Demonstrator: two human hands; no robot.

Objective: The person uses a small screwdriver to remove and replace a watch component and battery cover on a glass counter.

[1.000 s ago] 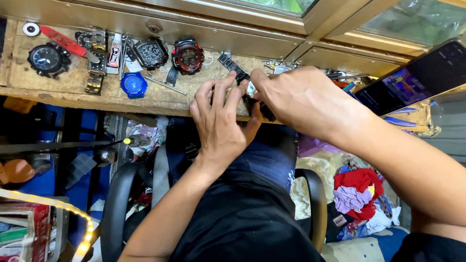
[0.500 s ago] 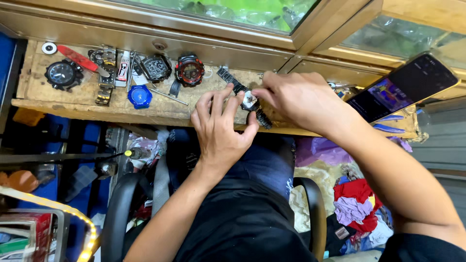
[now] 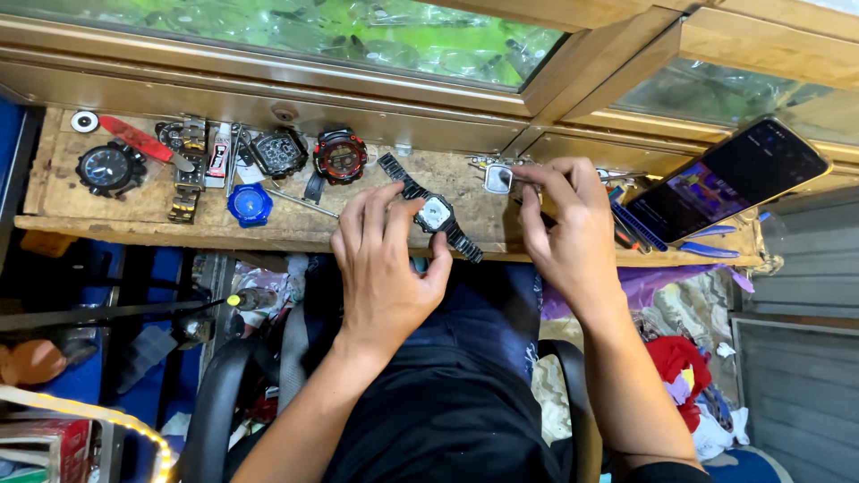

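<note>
Left hand (image 3: 386, 268) at the front edge of the wooden bench (image 3: 63, 201), fingers spread, fingertips and thumb bracketing a black wristwatch (image 3: 436, 216); thumb at the case's 6 o'clock, fingertips touching its 9 o'clock side. Watch lying flat, pale dial up, strap running from 11 to 5 o'clock, lower end overhanging the bench edge.

Right hand (image 3: 564, 237) at 3 o'clock of the watch, fingertips pinched on a small square metal piece (image 3: 497, 179) at 1 o'clock of the watch.

At 9 to 10 o'clock along the bench: red-and-black watch (image 3: 339, 156), black bare watch case (image 3: 279, 152), blue round cap (image 3: 249, 204), black watch (image 3: 109, 167). At 3 o'clock: smartphone (image 3: 734, 179), screen lit, propped tilted.
</note>
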